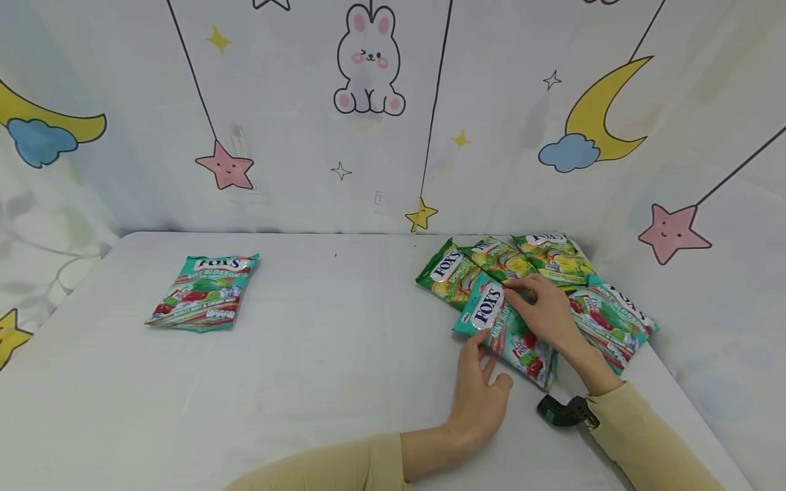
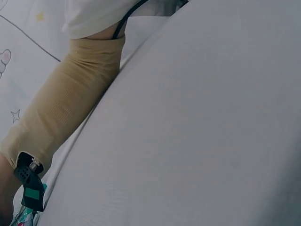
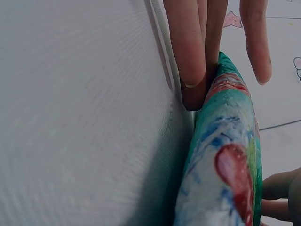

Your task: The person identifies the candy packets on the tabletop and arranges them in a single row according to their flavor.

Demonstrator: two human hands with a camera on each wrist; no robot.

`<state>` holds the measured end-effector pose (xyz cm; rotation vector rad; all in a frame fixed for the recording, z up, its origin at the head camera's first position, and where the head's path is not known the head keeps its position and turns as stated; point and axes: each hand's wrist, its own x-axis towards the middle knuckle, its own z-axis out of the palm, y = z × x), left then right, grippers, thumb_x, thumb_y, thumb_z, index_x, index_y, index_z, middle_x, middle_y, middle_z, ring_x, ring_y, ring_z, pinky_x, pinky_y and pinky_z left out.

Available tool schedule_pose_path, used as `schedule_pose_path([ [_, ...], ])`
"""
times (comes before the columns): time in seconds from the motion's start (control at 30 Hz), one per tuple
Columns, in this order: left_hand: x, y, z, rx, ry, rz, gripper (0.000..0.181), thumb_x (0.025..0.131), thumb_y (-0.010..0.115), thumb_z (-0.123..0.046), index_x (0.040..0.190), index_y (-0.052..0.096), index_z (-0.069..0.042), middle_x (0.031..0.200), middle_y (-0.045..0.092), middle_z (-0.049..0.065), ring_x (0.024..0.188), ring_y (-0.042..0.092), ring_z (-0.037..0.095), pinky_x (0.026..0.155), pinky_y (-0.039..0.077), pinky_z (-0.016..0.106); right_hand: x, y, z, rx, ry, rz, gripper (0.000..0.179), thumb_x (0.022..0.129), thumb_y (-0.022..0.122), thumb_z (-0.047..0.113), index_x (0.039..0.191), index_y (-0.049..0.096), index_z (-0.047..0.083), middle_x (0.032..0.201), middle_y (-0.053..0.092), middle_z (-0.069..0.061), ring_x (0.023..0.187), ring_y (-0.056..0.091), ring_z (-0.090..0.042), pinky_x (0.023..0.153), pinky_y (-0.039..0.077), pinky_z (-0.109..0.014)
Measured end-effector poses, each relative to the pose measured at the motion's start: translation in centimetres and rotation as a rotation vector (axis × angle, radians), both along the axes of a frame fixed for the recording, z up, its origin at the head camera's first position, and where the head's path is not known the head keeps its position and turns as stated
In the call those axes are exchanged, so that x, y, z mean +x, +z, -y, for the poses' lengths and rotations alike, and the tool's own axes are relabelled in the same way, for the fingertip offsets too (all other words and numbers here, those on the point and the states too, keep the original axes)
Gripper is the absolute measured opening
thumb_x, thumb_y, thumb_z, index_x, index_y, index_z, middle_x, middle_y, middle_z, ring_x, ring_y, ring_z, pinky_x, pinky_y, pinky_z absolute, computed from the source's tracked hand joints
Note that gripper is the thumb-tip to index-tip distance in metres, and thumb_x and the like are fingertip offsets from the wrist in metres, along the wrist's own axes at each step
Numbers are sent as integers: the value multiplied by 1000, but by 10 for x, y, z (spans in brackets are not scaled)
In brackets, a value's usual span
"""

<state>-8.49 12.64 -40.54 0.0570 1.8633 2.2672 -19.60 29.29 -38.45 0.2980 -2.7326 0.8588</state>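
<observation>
A teal Fox's candy bag (image 1: 512, 334), its front showing cherries and leaves, lies at the front of a group of bags on the right side of the table. My right hand (image 1: 546, 314) is over its far edge, thumb and fingertips pinching that edge. At the near edge my left hand (image 1: 479, 399) touches the bag with extended fingers, its thumb apart from it. Up close in the right wrist view, fingers (image 3: 188, 52) lie against the side of the bag (image 3: 221, 141). The left wrist view shows mostly the right sleeve (image 2: 70, 94); no left-hand fingers appear there.
Green-yellow Fox's bags (image 1: 451, 273) lie behind the teal one, and another teal bag (image 1: 614, 324) lies to the right. A separate teal bag (image 1: 205, 293) rests at the table's left. A black wrist camera (image 1: 565, 411) sits on the right wrist. A printed curtain (image 1: 295, 123) hangs behind.
</observation>
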Motion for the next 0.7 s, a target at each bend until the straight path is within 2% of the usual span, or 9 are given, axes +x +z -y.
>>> schedule_pose_path([
  [0.2,-8,1,2,-29,29,14,64,89,54,1,146,36,-22,153,32,1,142,40,24,113,38,34,1,2,1,12,-11,31,31,100,60,26,118,70,4,109,63,-15,96,64,-37,76,49,-40],
  [0.4,-12,2,4,-42,43,38,62,90,55,-1,146,38,-23,153,34,2,140,43,24,112,40,35,2,2,1,-9,2,50,33,100,60,26,121,69,3,110,64,-15,98,63,-35,78,50,-41],
  [0.7,-21,-2,10,-91,93,-40,61,93,57,-5,149,36,-16,150,37,4,139,42,21,112,40,38,5,6,5,-59,21,116,40,101,59,29,130,63,1,113,62,-18,90,65,-33,69,49,-34],
])
